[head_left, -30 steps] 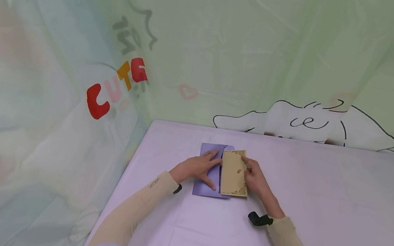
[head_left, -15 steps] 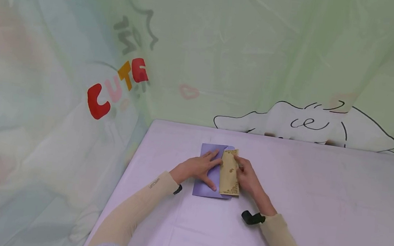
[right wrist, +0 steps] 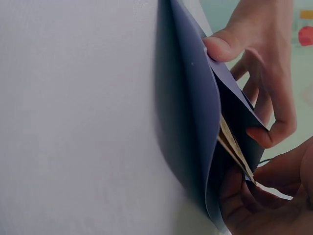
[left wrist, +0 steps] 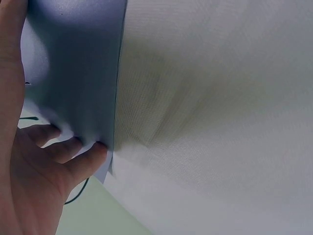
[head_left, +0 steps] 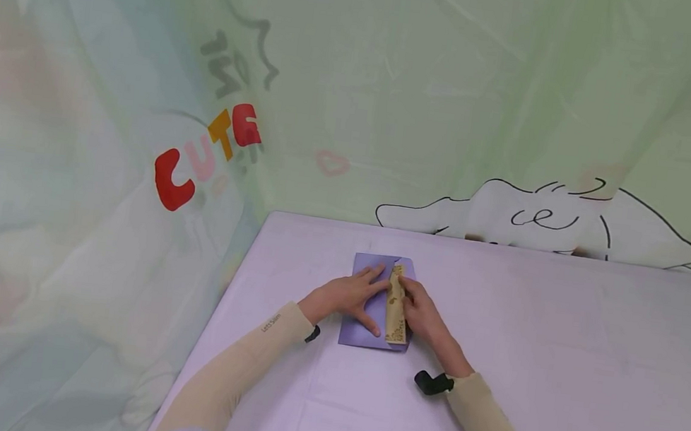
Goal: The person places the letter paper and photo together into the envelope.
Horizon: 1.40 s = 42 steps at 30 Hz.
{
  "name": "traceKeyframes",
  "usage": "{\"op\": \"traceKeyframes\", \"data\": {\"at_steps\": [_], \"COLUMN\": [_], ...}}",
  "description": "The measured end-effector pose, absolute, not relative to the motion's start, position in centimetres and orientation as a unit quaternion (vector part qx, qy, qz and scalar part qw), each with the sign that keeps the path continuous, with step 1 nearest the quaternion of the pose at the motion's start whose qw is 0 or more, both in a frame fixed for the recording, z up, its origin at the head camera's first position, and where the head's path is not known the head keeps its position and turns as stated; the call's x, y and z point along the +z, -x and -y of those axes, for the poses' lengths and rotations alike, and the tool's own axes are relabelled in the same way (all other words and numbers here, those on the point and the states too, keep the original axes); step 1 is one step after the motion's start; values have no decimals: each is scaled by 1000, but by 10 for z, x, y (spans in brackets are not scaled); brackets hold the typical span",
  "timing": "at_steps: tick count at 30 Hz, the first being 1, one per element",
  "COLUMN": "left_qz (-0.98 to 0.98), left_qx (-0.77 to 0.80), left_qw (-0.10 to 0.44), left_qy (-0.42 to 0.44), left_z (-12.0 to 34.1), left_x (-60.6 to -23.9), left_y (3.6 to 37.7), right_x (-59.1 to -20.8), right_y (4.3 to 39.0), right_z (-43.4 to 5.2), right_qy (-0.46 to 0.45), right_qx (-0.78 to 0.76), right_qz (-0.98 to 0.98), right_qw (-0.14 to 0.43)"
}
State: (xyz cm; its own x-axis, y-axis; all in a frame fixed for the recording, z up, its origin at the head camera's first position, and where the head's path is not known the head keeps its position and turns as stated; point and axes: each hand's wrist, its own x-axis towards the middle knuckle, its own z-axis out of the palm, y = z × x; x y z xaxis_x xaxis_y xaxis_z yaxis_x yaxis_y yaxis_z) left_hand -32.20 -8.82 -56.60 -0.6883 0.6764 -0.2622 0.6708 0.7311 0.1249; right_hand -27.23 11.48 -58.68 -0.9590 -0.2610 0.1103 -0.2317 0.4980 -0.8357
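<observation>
A purple envelope lies on the table, its opening toward the right. The left hand rests on it with fingers spread, pressing the envelope down. A cream card with brown ornament along its edges sits partly inside, with only a narrow strip showing. On the card's right edge, the right hand pinches with thumb and fingers. In the right wrist view, the envelope's mouth gapes and the card shows between its layers. The left wrist view shows the left hand's fingers extended against the envelope.
A lavender cloth covers the table. Behind it hangs a pale green printed curtain, with another at the left side. Each wrist carries a black camera mount, the right one hanging just above the cloth.
My right hand has moved left, sliding the card deeper into the envelope, so its visible part has shrunk from a wide panel to a strip. My left hand has stayed in place.
</observation>
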Motion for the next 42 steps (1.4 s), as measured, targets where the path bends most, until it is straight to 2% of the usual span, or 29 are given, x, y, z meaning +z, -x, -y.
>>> {"op": "traceKeyframes", "data": {"at_steps": [7,19,29,36,42], "left_qz": [-920,-917,-917,-917,-917], "left_qx": [12,14,19,5,4], "left_qw": [154,138,141,138,146], "left_qy": [-361,-374,-373,-375,-371], "left_z": [89,87,86,82,82], "left_x": [-563,-566,-561,-557,-556], "left_y": [320,321,318,316,316], "right_x": [-585,-587,-582,-578,-582], "right_y": [271,271,272,270,264], "right_z": [-107,-104,-103,-108,-118], "right_qy": [143,141,170,143,93], "right_qx": [-462,-455,-494,-482,-476], "right_qz": [-875,-878,-850,-860,-873], "right_qw": [26,36,70,87,51]}}
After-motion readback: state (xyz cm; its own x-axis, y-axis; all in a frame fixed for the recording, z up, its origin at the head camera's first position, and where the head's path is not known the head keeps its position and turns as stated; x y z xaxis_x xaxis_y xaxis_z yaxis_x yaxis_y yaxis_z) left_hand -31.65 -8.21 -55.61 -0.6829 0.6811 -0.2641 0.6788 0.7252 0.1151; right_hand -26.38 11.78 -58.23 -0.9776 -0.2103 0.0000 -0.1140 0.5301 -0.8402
